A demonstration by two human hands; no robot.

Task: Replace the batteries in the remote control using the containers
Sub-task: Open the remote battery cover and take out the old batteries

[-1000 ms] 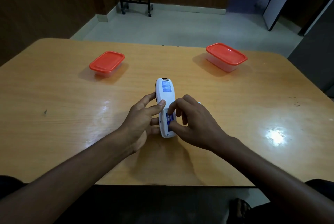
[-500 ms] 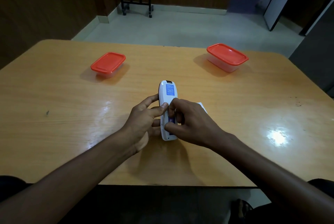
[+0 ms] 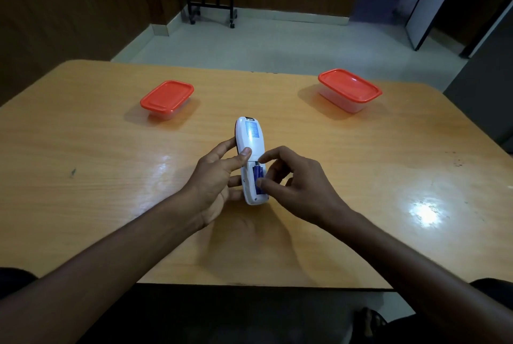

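Remote control (image 3: pixel 251 155) face down at bench (image 3: pixel 83 163) centre, battery bay uncovered, blue batteries (image 3: pixel 258 177) visible inside. Left hand (image 3: pixel 215 177) grip clamped on the remote, thumb across its back, fingers underneath. Right hand (image 3: pixel 294 180) grip: thumb and index fingertip at the batteries' edge; can't tell if actually pinching. Two red-lidded containers, lids on: small one (image 3: pixel 166 98) at 11 o'clock, larger one (image 3: pixel 349 89) at 1 o'clock, both well apart from remote.
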